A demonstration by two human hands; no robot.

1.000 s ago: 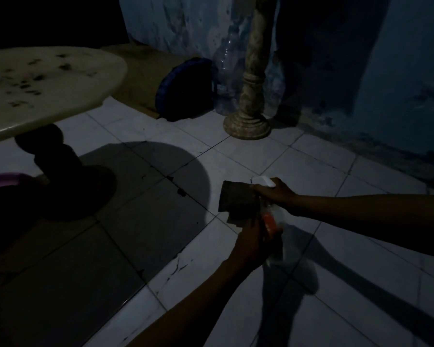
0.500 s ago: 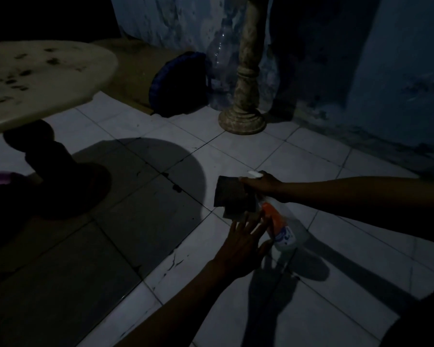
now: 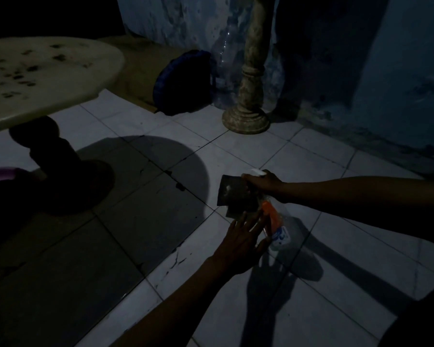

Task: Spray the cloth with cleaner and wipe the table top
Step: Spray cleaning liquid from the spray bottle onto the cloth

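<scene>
Fingers (image 3: 251,222) of the left hand (image 3: 241,244) spread straight at centre frame, their tips at the lower edge of a dark, square cloth (image 3: 233,196) bearing a pale wet spot. The right hand (image 3: 263,182) grips the white trigger head of a clear plastic spray bottle (image 3: 276,226) with an orange and blue label, its writing too dim to read. At upper left, the round, pale desk (image 3: 43,76), speckled with dark marks, stands well apart on a dark turned pedestal. Pale floor tiles (image 3: 298,309), some cracked, lie open around both arms.
</scene>
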